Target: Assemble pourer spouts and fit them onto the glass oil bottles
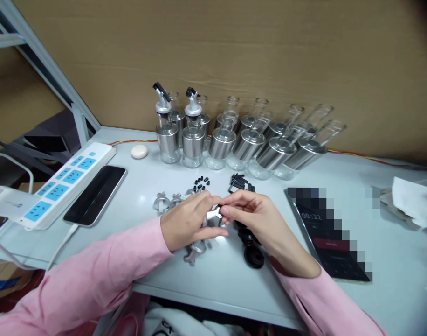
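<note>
Over the middle of the table, my left hand (187, 219) is closed around a silver pour spout part (212, 214), its narrow end pointing right. My right hand (251, 211) meets it there, thumb and forefinger pinched at the spout's tip. A small dark piece shows between the fingertips, too small to make out. More silver spout parts (161, 202) lie to the left of and under my left hand. Beyond the hands are a cluster of small black cylinders (201, 183) and a pile of thin black pieces (239, 180). Black round stoppers (253, 257) lie below my right wrist.
Glass bottles with steel sleeves (223, 142) stand in rows at the back; two carry silver spouts (193, 108) with black tops. At left are a power strip (65, 186), a charging phone (96, 196) and a pale round object (139, 151). A tablet (325, 233) lies right.
</note>
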{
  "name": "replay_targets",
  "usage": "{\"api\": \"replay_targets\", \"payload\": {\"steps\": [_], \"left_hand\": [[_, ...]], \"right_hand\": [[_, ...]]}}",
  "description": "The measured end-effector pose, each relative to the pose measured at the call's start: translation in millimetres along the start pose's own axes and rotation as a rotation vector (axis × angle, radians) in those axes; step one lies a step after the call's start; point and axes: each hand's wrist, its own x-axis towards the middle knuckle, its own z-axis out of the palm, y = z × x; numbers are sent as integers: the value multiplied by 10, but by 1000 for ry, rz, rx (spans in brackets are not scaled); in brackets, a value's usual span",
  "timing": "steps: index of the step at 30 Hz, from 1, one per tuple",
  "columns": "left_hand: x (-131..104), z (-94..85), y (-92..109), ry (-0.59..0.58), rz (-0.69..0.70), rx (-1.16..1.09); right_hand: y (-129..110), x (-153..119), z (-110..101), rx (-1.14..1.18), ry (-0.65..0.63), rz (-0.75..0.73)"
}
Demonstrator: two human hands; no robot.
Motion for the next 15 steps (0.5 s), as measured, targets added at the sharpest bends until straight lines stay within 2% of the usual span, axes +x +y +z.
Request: {"api": "replay_targets", "payload": {"steps": [8,15], "left_hand": [[-7,13,-4,6,-6,-12],[2,-1,-12,-28,-7,-51]], "right_hand": [[21,-5,-29,-1,18,-26],[41,16,-40,9,13,47]]}}
